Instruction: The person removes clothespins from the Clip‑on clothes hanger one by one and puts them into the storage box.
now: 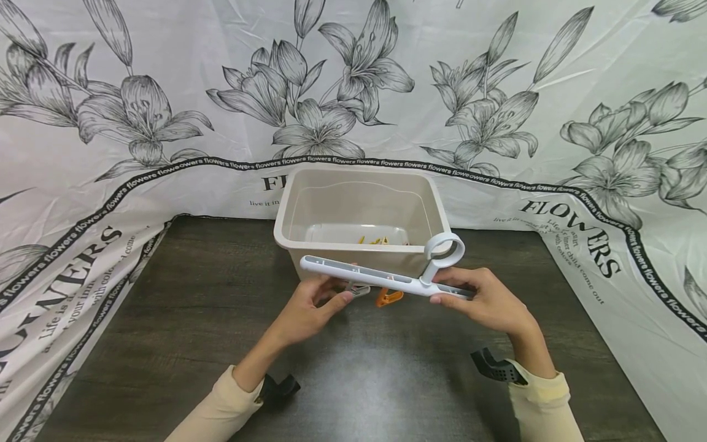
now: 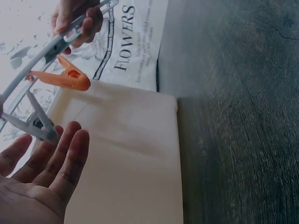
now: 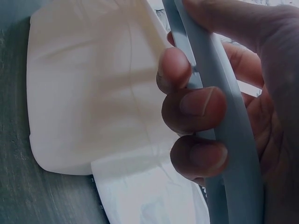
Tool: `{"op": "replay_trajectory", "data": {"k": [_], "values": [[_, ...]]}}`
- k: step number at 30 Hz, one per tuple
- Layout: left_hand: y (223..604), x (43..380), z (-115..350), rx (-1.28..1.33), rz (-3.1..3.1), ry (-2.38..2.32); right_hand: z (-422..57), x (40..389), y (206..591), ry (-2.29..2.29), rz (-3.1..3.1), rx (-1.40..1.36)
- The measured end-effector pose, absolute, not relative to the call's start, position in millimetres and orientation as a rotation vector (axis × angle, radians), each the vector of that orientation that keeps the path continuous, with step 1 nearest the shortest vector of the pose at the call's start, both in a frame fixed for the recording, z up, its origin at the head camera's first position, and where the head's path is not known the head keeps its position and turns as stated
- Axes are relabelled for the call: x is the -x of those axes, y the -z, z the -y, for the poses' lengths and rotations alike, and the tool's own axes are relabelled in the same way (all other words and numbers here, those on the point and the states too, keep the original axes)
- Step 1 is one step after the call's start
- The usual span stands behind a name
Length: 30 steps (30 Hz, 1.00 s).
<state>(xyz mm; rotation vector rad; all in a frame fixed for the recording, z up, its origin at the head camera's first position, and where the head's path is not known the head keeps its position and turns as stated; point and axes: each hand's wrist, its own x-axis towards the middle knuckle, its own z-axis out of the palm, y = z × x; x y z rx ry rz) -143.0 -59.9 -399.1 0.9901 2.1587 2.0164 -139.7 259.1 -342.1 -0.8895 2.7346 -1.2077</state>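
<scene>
A white plastic clip hanger bar (image 1: 359, 273) with a ring (image 1: 444, 248) near one end is held up in front of the bin. My right hand (image 1: 483, 301) grips its right end, the fingers wrapped round the bar in the right wrist view. A grey clip (image 2: 39, 121) hangs from the bar's left part, and an orange clip (image 2: 70, 79) hangs nearer the middle. Around the grey clip is my left hand (image 1: 312, 307), palm toward the wrist camera. Its fingers (image 2: 74, 154) are fairly straight, with the fingertips at the clip. The left thumb lies mostly outside the left wrist view.
A beige plastic bin (image 1: 283, 227) stands behind the bar at the back of the dark wooden table (image 1: 221, 307). Small yellow pieces (image 1: 378, 240) lie on its floor. White floral cloth (image 1: 232, 184) covers the back and sides.
</scene>
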Motion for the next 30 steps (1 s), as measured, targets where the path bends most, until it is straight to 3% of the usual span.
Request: {"op": "replay_trajectory", "data": {"k": [17, 30], "values": [[398.8, 140.3, 59.2, -0.899, -2.291, -1.89, -258.0, 142.5, 346.6, 1.173, -2.766, 0.943], [404.5, 142.5, 57.5, -0.952, -2.39, -1.976, -272.3, 155.6, 374.1, 1.213, -2.655, 0.894]]}}
